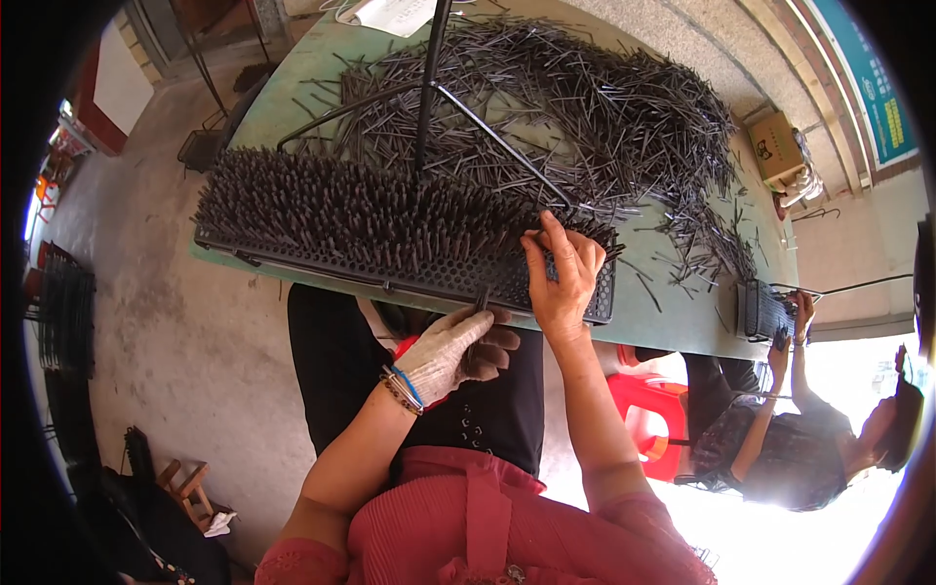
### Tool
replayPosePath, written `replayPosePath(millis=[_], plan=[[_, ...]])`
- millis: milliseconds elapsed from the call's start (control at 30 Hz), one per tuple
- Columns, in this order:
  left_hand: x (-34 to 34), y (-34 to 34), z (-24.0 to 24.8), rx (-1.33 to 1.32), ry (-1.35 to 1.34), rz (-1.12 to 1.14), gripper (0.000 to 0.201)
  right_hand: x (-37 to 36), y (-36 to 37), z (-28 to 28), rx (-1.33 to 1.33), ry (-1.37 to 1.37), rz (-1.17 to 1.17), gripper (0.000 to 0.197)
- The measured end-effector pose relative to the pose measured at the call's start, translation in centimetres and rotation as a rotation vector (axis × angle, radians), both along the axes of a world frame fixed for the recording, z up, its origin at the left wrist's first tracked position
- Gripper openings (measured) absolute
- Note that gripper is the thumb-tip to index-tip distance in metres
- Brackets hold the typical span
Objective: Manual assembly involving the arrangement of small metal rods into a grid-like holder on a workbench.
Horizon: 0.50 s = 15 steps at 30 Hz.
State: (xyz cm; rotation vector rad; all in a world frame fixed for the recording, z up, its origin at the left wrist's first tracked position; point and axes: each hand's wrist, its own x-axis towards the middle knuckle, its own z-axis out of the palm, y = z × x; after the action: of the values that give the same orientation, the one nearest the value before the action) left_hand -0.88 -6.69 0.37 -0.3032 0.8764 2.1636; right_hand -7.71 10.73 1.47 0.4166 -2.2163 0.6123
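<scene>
A long black perforated rack (458, 278) lies along the near edge of the table, its holes largely filled with upright dark strips (361, 210). Bare holes show along its front and right parts. In a white knit glove, my left hand (456, 349) is closed below the rack's front edge, with the ends of a few dark strips (484, 295) poking up from its fingers. My bare right hand (565, 278) is over the rack's right end, thumb and forefinger drawn together among the strips; what they pinch is too small to make out.
A black metal frame (429, 93) rises behind the rack. Loose dark strips (585, 97) cover much of the green table (687, 327). At right, another person (780, 439) handles a smaller rack (763, 310). A red stool (655, 414) and a carton (777, 151) stand nearby.
</scene>
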Motion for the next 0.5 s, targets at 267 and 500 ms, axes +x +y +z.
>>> replayPosePath(millis=[267, 500], plan=[[0.4, 0.1, 0.9, 0.010, -0.043, 0.061, 0.030, 0.2, -0.2, 0.6, -0.051, 0.016, -0.006, 0.041], [0.6, -0.3, -0.6, -0.013, 0.051, 0.030, 0.029, 0.3, -0.2, 0.8, -0.097, 0.007, -0.002, 0.039]])
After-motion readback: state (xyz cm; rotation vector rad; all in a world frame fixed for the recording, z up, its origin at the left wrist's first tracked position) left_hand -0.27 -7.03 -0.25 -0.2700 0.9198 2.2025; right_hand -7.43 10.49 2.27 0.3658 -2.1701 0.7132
